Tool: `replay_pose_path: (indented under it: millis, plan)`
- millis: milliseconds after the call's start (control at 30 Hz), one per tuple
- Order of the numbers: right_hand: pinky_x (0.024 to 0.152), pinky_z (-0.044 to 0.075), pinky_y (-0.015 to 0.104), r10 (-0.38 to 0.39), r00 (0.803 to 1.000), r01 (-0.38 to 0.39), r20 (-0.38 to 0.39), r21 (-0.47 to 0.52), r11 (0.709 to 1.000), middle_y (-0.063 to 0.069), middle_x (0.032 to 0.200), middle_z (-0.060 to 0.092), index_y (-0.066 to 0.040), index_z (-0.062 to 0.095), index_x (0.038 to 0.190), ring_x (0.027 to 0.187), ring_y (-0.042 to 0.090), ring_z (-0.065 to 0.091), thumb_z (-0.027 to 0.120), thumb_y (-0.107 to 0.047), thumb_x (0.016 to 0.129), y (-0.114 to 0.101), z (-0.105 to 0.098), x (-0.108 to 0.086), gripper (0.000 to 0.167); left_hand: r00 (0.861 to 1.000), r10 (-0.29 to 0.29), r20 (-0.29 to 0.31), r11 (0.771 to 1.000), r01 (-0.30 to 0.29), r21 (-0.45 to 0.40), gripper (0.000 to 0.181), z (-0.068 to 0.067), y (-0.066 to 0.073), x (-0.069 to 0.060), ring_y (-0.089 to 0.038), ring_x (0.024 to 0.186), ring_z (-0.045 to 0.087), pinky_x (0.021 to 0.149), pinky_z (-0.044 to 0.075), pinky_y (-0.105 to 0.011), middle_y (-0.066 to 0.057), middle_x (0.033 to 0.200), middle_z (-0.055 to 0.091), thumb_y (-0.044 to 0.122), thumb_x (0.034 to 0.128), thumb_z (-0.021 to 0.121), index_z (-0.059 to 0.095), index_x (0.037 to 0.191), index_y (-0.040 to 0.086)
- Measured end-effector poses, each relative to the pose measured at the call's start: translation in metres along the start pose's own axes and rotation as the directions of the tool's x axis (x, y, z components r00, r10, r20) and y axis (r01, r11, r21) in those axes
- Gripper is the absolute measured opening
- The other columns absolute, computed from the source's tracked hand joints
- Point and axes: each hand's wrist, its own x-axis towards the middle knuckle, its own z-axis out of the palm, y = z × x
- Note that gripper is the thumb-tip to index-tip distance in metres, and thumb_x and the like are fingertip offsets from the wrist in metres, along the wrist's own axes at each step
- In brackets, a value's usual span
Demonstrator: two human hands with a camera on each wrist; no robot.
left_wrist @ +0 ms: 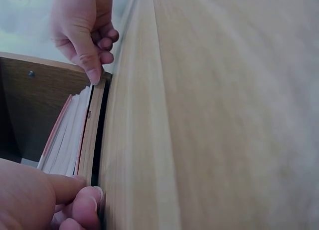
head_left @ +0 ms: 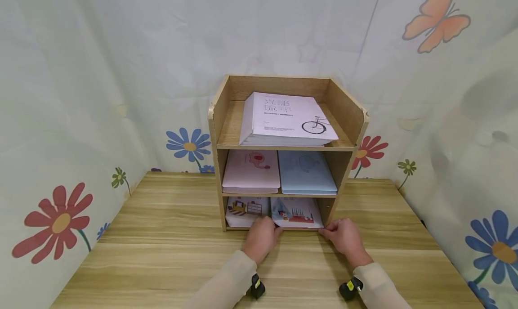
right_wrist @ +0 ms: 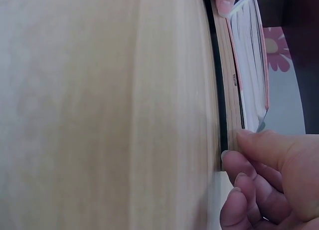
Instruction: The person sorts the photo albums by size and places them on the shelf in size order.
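Note:
A three-tier wooden desk shelf [head_left: 283, 148] stands on the table against the curtain. My left hand [head_left: 261, 238] pinches the front edge of its bottom board near the middle, thumb on top and fingers curled below. At the board's right end, my right hand [head_left: 347, 239] grips the same edge between thumb and fingers. In the left wrist view a dark gap shows under the bottom board [left_wrist: 90, 135]. On the bottom tier lie two stacks of picture books, the left stack [head_left: 251, 206] partly behind my left hand and the right stack [head_left: 294, 211] between both hands.
Pink booklets [head_left: 252, 172] and blue booklets [head_left: 307, 172] lie side by side on the middle tier. A thick pile of white-covered books [head_left: 289, 118] sits on top. The wood-grain table [head_left: 162, 237] extends to both sides; a flowered curtain [head_left: 162, 75] hangs behind.

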Motion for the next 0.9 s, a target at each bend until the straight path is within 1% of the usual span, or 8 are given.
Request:
replay_pose_path:
  millis: [100, 200, 400, 500, 600, 667, 767, 900]
  plan:
    - [0.052, 0.036, 0.023, 0.008, 1.000, -0.008, 0.004, 0.006, 1.000, -0.003, 0.070, 0.072, -0.011, 0.079, 0.071, 0.061, 0.010, 0.049, 0.082, -0.020, 0.086, 0.000, 0.000, 0.000, 0.017, 1.000, 0.002, 0.010, 1.000, -0.002, -0.010, 0.056, 0.000, -0.001, 0.000, -0.007, 0.040, 0.037, 0.038, 0.031, -0.024, 0.008, 0.045, 0.042, 0.030, 0.0964, 0.073, 0.045, 0.049, 0.018]
    - [0.052, 0.037, 0.023, 0.013, 1.000, -0.013, 0.010, 0.017, 1.000, -0.003, 0.070, 0.072, -0.011, 0.078, 0.072, 0.061, 0.010, 0.050, 0.083, -0.021, 0.085, 0.000, 0.000, 0.000, 0.017, 0.999, 0.019, 0.028, 0.999, -0.018, -0.036, 0.058, -0.001, -0.002, -0.001, -0.006, 0.037, 0.033, 0.037, 0.029, -0.022, 0.010, 0.043, 0.037, 0.029, 0.0970, 0.072, 0.042, 0.048, 0.019]
    - [0.050, 0.037, 0.022, 0.001, 1.000, -0.002, 0.018, 0.053, 0.999, -0.002, 0.070, 0.071, -0.009, 0.078, 0.074, 0.059, 0.009, 0.049, 0.081, -0.018, 0.086, 0.002, -0.005, 0.002, 0.016, 0.994, 0.066, 0.086, 0.994, -0.059, -0.088, 0.060, -0.006, -0.007, 0.000, -0.005, 0.040, 0.028, 0.040, 0.024, -0.020, 0.012, 0.044, 0.028, 0.026, 0.0985, 0.070, 0.036, 0.049, 0.020]
    - [0.050, 0.037, 0.021, -0.012, 1.000, 0.010, 0.024, 0.062, 0.998, 0.000, 0.073, 0.072, -0.007, 0.078, 0.077, 0.059, 0.009, 0.049, 0.080, -0.016, 0.088, 0.002, -0.010, 0.002, 0.014, 0.991, 0.090, 0.095, 0.993, -0.082, -0.083, 0.055, -0.011, -0.009, 0.000, -0.005, 0.043, 0.031, 0.043, 0.028, -0.020, 0.012, 0.047, 0.035, 0.026, 0.0971, 0.072, 0.044, 0.050, 0.019]
    - [0.051, 0.038, 0.022, -0.009, 0.999, 0.006, 0.035, 0.064, 0.998, 0.001, 0.075, 0.073, -0.008, 0.078, 0.079, 0.060, 0.010, 0.051, 0.079, -0.016, 0.088, 0.002, -0.014, 0.001, 0.012, 0.988, 0.119, 0.100, 0.990, -0.110, -0.093, 0.044, -0.020, -0.008, -0.002, -0.004, 0.045, 0.036, 0.044, 0.032, -0.020, 0.011, 0.051, 0.043, 0.025, 0.0969, 0.072, 0.059, 0.055, 0.016]
    - [0.051, 0.039, 0.022, 0.000, 0.999, -0.003, 0.044, 0.074, 0.997, 0.000, 0.073, 0.072, -0.008, 0.078, 0.081, 0.060, 0.010, 0.051, 0.079, -0.016, 0.088, 0.001, -0.017, 0.001, 0.012, 0.985, 0.127, 0.114, 0.987, -0.115, -0.112, 0.038, -0.029, -0.006, -0.004, -0.003, 0.043, 0.037, 0.043, 0.032, -0.019, 0.011, 0.052, 0.046, 0.025, 0.0975, 0.071, 0.066, 0.061, 0.014]
    - [0.049, 0.037, 0.021, 0.000, 0.999, -0.004, 0.047, 0.089, 0.996, -0.001, 0.069, 0.068, -0.007, 0.078, 0.083, 0.058, 0.009, 0.049, 0.078, -0.016, 0.089, -0.001, -0.022, 0.001, 0.011, 0.982, 0.136, 0.134, 0.983, -0.117, -0.141, 0.033, -0.045, -0.001, -0.007, -0.002, 0.042, 0.037, 0.042, 0.030, -0.019, 0.012, 0.051, 0.046, 0.025, 0.0983, 0.070, 0.070, 0.068, 0.012]
    - [0.048, 0.036, 0.021, -0.042, 0.999, 0.039, 0.028, 0.081, 0.996, -0.002, 0.069, 0.068, -0.006, 0.079, 0.084, 0.057, 0.008, 0.048, 0.078, -0.015, 0.089, -0.004, -0.030, 0.003, 0.010, 0.978, 0.141, 0.151, 0.980, -0.117, -0.158, 0.020, -0.063, 0.003, -0.011, -0.002, 0.045, 0.045, 0.045, 0.038, -0.020, 0.010, 0.057, 0.059, 0.025, 0.0988, 0.069, 0.076, 0.086, 0.010]
